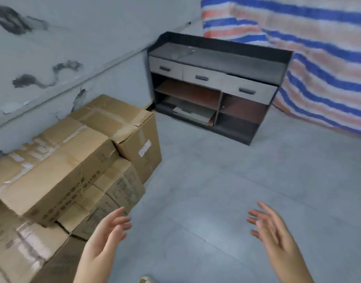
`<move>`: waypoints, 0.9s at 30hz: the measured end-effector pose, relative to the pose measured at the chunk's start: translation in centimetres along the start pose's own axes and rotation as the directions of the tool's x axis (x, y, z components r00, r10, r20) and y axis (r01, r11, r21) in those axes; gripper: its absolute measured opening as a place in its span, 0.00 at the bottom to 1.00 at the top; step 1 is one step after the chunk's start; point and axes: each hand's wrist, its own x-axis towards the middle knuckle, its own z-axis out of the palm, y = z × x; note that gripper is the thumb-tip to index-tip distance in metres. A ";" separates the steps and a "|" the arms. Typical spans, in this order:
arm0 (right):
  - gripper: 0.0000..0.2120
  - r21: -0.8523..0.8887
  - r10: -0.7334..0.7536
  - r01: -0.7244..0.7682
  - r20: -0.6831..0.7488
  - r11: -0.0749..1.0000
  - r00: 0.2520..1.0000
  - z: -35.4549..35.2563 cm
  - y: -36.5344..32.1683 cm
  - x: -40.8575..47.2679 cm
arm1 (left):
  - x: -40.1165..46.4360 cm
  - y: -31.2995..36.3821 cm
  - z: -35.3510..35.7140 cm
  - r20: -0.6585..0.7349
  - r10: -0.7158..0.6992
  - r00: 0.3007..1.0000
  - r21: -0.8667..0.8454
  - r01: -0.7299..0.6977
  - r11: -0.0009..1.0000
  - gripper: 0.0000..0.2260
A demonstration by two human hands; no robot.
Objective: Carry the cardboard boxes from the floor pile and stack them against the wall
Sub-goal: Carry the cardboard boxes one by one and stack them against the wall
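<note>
We hold our left hand [106,240] and right hand [275,237] out empty, fingers spread, above bare floor [226,190], while the cardboard boxes [59,164] sit stacked along the wall [63,48] to our left, nearest the left hand.

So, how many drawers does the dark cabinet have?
3, in one row under the top of the cabinet: left drawer, middle drawer, right drawer, which sits slightly open.

Two bare hands — left hand [106,240] and right hand [273,235] — on bare forearms, no sleeves, rings or watch; a light shoe toe [148,279] at the bottom edge.
</note>
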 end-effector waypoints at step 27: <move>0.14 0.460 0.460 0.006 -0.887 0.888 -0.026 -45.4 13.3 -28.1 | -27.6 8.0 64.9 0.996 0.082 -0.021 -0.084 -0.366 0.927 0.17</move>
